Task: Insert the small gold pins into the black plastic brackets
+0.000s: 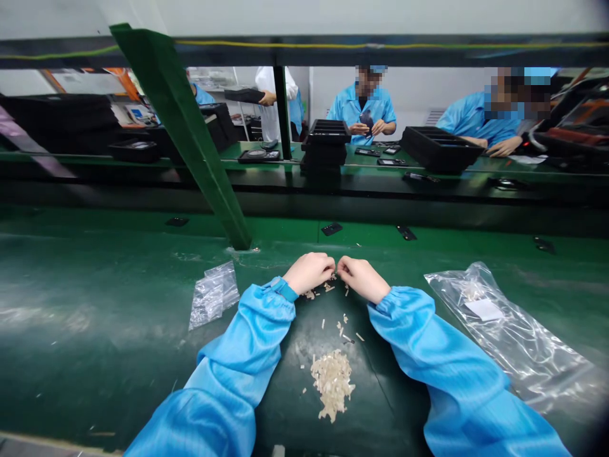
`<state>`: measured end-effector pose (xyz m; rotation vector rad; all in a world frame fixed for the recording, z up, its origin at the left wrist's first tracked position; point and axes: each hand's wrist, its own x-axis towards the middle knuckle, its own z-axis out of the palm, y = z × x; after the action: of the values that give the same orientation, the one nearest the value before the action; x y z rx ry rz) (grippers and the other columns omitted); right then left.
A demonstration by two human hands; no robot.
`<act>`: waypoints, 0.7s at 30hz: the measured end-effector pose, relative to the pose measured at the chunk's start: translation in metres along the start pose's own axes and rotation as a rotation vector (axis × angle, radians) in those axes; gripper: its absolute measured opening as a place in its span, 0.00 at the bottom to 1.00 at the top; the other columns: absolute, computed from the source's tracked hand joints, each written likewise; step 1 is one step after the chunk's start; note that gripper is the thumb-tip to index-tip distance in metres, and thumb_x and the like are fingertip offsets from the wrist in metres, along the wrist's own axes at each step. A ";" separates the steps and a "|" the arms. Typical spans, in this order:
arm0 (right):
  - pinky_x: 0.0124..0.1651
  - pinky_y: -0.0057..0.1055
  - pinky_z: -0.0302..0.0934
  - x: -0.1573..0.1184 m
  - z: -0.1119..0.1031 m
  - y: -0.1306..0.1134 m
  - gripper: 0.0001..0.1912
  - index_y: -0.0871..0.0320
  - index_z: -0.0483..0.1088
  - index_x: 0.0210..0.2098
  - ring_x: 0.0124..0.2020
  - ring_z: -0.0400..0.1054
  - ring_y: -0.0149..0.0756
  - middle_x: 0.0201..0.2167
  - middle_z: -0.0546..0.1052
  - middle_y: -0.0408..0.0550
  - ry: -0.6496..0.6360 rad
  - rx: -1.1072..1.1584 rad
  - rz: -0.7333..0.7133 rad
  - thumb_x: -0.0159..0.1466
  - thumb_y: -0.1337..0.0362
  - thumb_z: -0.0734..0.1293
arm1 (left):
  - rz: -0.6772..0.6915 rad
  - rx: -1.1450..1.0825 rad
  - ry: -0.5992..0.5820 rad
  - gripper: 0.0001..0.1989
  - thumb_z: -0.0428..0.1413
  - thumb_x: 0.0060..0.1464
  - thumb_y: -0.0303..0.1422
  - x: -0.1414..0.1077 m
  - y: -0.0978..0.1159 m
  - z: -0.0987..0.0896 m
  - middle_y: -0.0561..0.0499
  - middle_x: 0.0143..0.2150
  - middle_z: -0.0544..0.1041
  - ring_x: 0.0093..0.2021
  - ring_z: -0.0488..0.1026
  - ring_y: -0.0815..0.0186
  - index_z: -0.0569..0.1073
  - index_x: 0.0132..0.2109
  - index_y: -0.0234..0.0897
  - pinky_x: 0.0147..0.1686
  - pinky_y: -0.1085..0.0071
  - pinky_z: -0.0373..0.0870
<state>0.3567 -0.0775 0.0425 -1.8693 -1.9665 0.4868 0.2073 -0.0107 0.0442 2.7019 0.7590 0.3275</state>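
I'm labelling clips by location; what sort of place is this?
Likely a factory assembly workshop: people in blue workwear, long green benches, stacked black trays and small dark parts.

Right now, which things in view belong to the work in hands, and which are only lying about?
Likely in the work:
- left hand and right hand, close together
- small pale pieces by them
- pile of pale pieces nearer the body

Lying about, untouched:
- small clear plastic bags, left
- large clear plastic bag, right
- flat black parts, beyond
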 end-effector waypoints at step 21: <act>0.40 0.37 0.63 -0.044 -0.016 -0.010 0.05 0.56 0.67 0.34 0.36 0.67 0.40 0.33 0.73 0.51 0.595 -0.015 -0.357 0.62 0.69 0.60 | -0.083 -0.726 0.165 0.07 0.48 0.54 0.32 -0.008 0.041 -0.018 0.54 0.27 0.67 0.27 0.63 0.72 0.67 0.31 0.33 0.27 0.76 0.61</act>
<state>0.3581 -0.1225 0.0594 -1.3985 -1.8144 -0.1758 0.2142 -0.0444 0.0741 1.9733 0.6319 0.6641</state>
